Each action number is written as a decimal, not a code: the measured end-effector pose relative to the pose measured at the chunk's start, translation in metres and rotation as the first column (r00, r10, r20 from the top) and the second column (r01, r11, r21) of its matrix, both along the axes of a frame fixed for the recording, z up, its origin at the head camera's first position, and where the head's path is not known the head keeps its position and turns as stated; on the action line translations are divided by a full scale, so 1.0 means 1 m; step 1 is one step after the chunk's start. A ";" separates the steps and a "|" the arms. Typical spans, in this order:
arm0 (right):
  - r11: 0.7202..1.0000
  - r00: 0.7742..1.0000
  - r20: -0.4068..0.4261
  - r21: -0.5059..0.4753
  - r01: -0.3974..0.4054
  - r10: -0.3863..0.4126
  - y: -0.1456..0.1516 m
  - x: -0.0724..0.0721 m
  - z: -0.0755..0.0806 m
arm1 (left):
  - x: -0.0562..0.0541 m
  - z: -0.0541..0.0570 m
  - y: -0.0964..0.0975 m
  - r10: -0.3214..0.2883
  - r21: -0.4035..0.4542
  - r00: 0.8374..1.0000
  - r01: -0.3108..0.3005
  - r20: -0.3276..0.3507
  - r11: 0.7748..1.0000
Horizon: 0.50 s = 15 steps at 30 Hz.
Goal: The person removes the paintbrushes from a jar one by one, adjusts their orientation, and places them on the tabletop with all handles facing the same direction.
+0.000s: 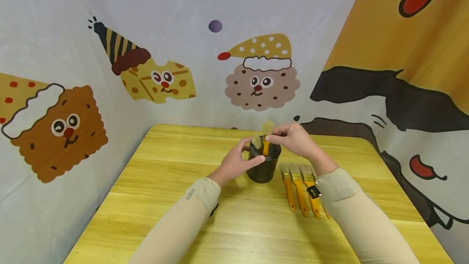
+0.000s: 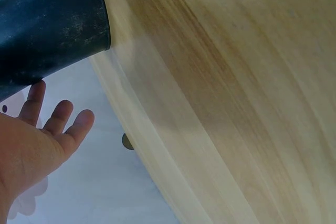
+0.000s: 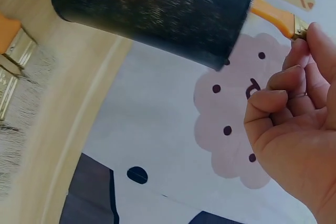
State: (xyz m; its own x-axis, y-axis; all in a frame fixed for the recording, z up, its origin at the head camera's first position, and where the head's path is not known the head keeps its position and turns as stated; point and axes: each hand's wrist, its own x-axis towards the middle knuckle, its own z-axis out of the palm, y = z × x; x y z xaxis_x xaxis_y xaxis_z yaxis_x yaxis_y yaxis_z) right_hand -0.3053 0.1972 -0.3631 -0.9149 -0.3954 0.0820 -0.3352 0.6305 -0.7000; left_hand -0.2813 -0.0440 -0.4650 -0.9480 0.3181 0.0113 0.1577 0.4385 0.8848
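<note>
A black cup stands upright near the back of the table. My left hand holds it by the rim, thumb in front and fingers at the far side. In the left wrist view, three fingers of that hand spread beside the cup wall. My right hand pinches a paintbrush near its metal band, bristles up. The orange handle reaches down into the cup mouth in the right wrist view. Another paintbrush leans inside the cup, bristles up; its handle is hidden by the cup.
Several orange-handled paintbrushes lie side by side right of the cup, bristles toward the back, partly under my right forearm. The wooden table meets a printed cloth backdrop along its back edge.
</note>
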 end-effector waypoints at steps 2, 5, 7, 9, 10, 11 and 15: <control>1.000 1.000 0.003 -0.027 0.009 -0.009 0.003 0.000 0.004 | 0.000 0.000 0.000 0.001 -0.001 1.000 -0.001 0.001 1.000; 0.995 0.999 -0.003 -0.086 0.046 -0.046 0.011 0.001 0.012 | -0.001 -0.001 0.000 0.005 -0.001 1.000 -0.005 0.001 1.000; 0.987 0.996 -0.004 -0.136 0.083 -0.085 0.019 0.002 0.020 | -0.002 -0.002 0.000 0.006 -0.005 1.000 -0.006 -0.002 1.000; 0.970 0.994 0.000 -0.220 0.108 -0.111 0.027 0.003 0.028 | -0.002 -0.003 0.000 0.006 -0.008 1.000 -0.006 -0.008 1.000; 0.959 0.993 0.002 -0.260 0.113 -0.117 0.033 0.004 0.031 | -0.002 -0.003 0.000 0.006 -0.010 1.000 -0.006 -0.011 1.000; 0.945 0.993 0.009 -0.306 0.117 -0.120 0.038 0.005 0.034 | -0.002 -0.004 0.000 0.006 -0.012 1.000 -0.006 -0.013 1.000; 0.864 0.997 0.024 -0.498 0.075 -0.073 0.062 0.009 0.040 | -0.002 -0.005 0.000 0.006 -0.010 1.000 -0.006 -0.019 1.000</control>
